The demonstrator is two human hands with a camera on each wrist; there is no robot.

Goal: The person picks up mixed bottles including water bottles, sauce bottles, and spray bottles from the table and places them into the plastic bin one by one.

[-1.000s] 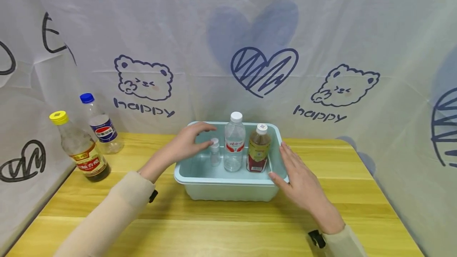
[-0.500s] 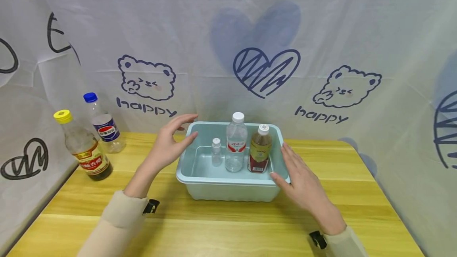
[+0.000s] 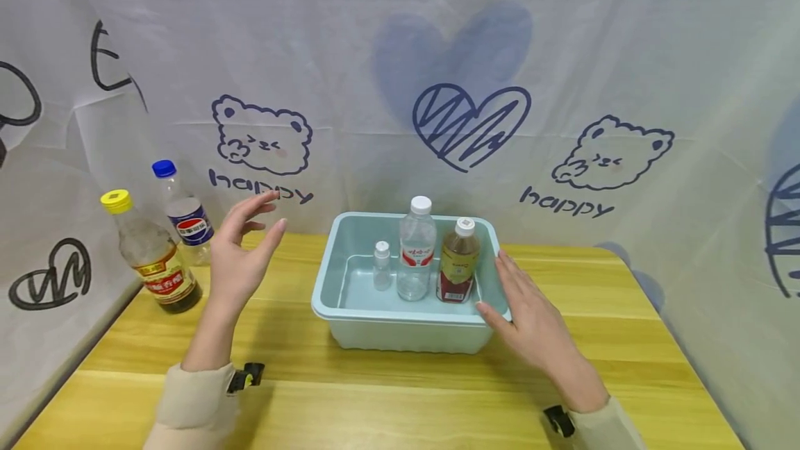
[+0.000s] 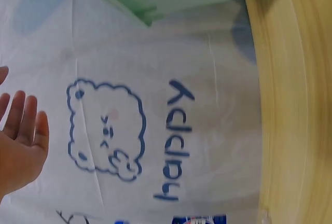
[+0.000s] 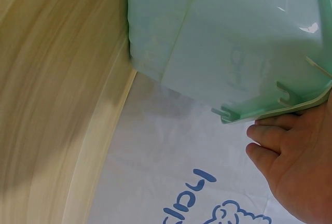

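Observation:
In the head view a pale blue plastic bin (image 3: pixel 406 333) sits on the table. Inside it stand a small clear bottle (image 3: pixel 382 273), a clear water bottle (image 3: pixel 417 283) with a white cap and a brown drink bottle (image 3: pixel 459 252). My left hand (image 3: pixel 240 262) is in the air left of the bin, holding nothing, thumb and fingers apart. Nearest to it are a clear cola bottle (image 3: pixel 192 224) with a blue cap, partly hidden by that hand, and a yellow-capped sauce bottle (image 3: pixel 156 262). My right hand (image 3: pixel 531 314) rests on the bin's right rim with fingers extended.
The wooden table (image 3: pixel 387 401) ends at a white printed cloth (image 3: pixel 362 89) that hangs behind it and along both sides. The bin's outer wall (image 5: pixel 207 37) fills the upper part of the right wrist view.
My left hand has moved from over the small bottle in the bin out to the left, towards the two bottles outside. The right hand stays at the bin's rim.

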